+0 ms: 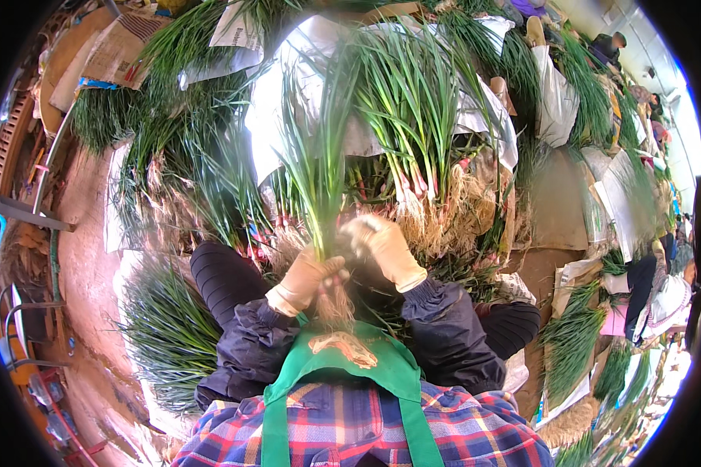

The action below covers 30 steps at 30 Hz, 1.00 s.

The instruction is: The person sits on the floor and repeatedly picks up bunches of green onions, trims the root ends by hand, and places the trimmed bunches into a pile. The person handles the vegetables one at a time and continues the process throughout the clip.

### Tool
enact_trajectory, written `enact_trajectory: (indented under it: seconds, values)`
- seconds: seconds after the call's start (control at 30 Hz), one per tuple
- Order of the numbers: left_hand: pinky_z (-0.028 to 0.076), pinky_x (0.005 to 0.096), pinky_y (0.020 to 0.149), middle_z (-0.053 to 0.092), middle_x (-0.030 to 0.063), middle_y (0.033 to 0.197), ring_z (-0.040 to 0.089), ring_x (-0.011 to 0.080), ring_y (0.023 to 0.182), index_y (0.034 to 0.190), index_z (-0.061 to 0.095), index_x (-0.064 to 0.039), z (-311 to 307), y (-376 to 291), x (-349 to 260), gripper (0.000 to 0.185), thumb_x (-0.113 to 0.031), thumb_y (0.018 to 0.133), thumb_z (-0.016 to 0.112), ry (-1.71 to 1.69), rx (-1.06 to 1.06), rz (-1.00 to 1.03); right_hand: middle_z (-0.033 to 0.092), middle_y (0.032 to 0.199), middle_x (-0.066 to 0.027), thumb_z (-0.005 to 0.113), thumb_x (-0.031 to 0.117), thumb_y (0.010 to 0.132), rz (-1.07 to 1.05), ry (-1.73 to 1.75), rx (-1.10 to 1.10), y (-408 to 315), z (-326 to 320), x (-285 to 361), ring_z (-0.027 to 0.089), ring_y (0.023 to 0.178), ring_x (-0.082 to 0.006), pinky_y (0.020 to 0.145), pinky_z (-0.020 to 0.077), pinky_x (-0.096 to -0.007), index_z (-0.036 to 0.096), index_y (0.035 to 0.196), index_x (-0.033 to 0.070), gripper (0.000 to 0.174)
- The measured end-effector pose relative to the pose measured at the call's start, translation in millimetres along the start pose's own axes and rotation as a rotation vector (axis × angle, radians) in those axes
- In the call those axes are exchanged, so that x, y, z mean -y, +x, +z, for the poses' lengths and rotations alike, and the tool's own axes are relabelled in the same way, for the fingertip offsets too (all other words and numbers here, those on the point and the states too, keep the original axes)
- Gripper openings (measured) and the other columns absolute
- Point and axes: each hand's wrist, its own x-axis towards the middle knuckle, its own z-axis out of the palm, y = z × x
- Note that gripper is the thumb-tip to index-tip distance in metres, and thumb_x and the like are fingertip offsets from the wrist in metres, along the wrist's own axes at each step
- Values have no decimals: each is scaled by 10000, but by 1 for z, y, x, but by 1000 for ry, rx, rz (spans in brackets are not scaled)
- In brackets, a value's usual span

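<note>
My left hand (311, 280), in a pale glove, grips a small bunch of green garlic (322, 198) just above its reddish bases. The leaves point away from me, and the roots (334, 306) hang over my green apron (350, 356). Close by on the right, my right hand (385, 248), also gloved, has curled fingers blurred by motion; whether they pinch anything is unclear. Beyond it lies a larger heap of green garlic (412, 117), its pinkish bulbs and pale roots towards me. A white sheet (304, 76) shows beneath its leaves.
At my left lie more green garlic plants (172, 333) on white sheeting. Further heaps (193, 134) spread beyond my left knee (228, 280). A brown board (555, 198) lies to the right, and people (610, 46) sit farther off. A metal frame (29, 216) stands at far left.
</note>
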Motion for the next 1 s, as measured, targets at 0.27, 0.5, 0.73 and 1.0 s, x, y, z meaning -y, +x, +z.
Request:
enact_trajectory:
  seconds: [0.27, 0.5, 0.73, 1.0]
  values:
    - [380, 196, 372, 624, 52, 751, 541, 84, 485, 1272, 402, -49, 19, 3, 33, 363, -120, 936, 519, 216, -295, 209, 636, 900, -64, 581, 232, 922, -8, -110, -246, 0, 41, -8, 603, 708, -127, 648, 523, -255, 552, 1144, 40, 295]
    - [393, 154, 397, 659, 64, 821, 590, 89, 550, 1361, 351, -91, 10, -31, 1, 465, -139, 938, 539, -49, -315, 271, 654, 816, -151, 546, 268, 919, -81, -777, 85, -25, 1, 10, 638, 739, -254, 608, 500, -334, 646, 976, 72, 227]
    - [447, 174, 478, 624, 57, 959, 547, 74, 620, 1357, 395, -27, 12, 17, -45, 507, -68, 890, 587, -380, 53, 51, 618, 814, -128, 669, 205, 808, -384, -1166, -698, -28, -52, 64, 613, 711, -289, 644, 481, -384, 651, 909, 46, 189]
    - [379, 189, 381, 635, 28, 673, 519, 76, 437, 883, 668, -32, 73, 72, -33, 160, -189, 851, 669, 121, 0, 73, 633, 919, -141, 600, 221, 881, -259, -1012, -374, -64, -28, 37, 620, 824, -296, 747, 494, -370, 640, 983, 24, 225]
